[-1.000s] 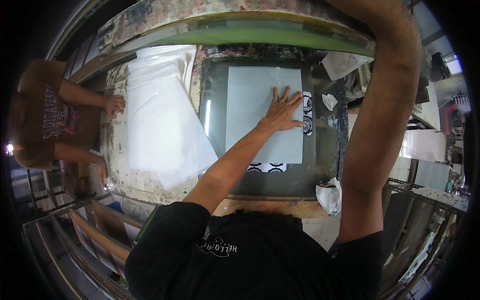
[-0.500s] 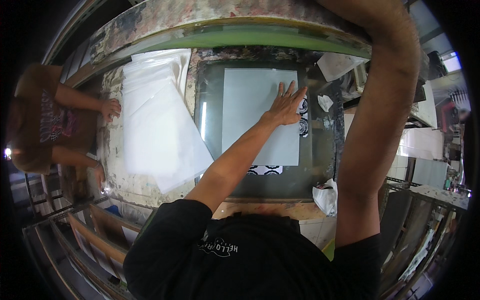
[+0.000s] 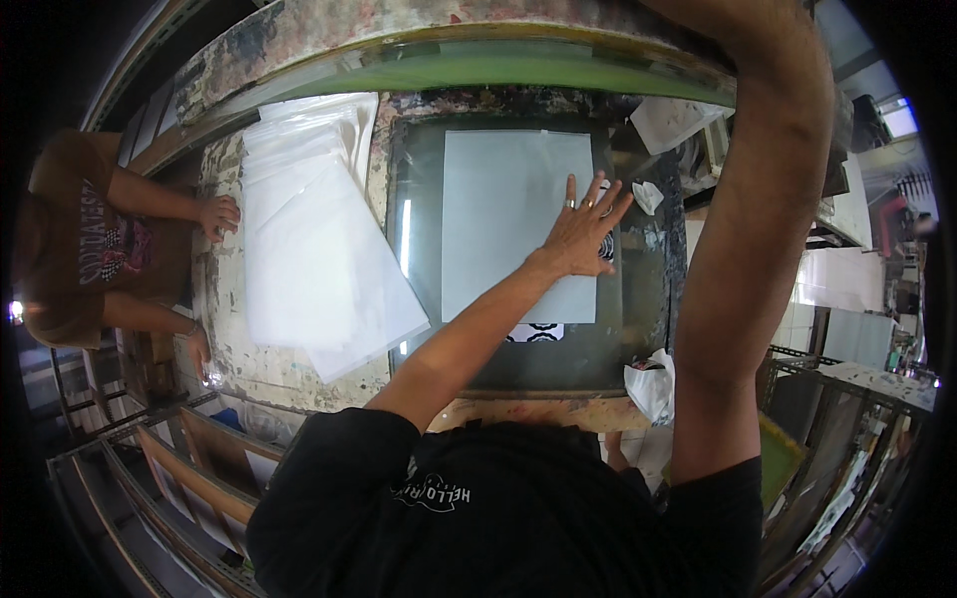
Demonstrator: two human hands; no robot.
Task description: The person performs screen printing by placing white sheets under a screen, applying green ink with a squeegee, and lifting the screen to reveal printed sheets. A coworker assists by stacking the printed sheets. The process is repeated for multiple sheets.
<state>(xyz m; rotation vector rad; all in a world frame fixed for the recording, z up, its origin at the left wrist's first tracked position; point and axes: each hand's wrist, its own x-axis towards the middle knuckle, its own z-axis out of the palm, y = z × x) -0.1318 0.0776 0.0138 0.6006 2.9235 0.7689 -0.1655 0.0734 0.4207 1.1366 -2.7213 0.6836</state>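
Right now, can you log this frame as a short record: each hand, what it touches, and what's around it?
left hand: flat, fingers spread, pressing the right part of a white sheet
sheet location: lying on the dark glass bed of a paint-stained print table
right hand: out of view; the raised arm leaves the picture at the top
beside the bed: stack of clear plastic sheets to the left
other person: at the table's left end, one hand near the stack
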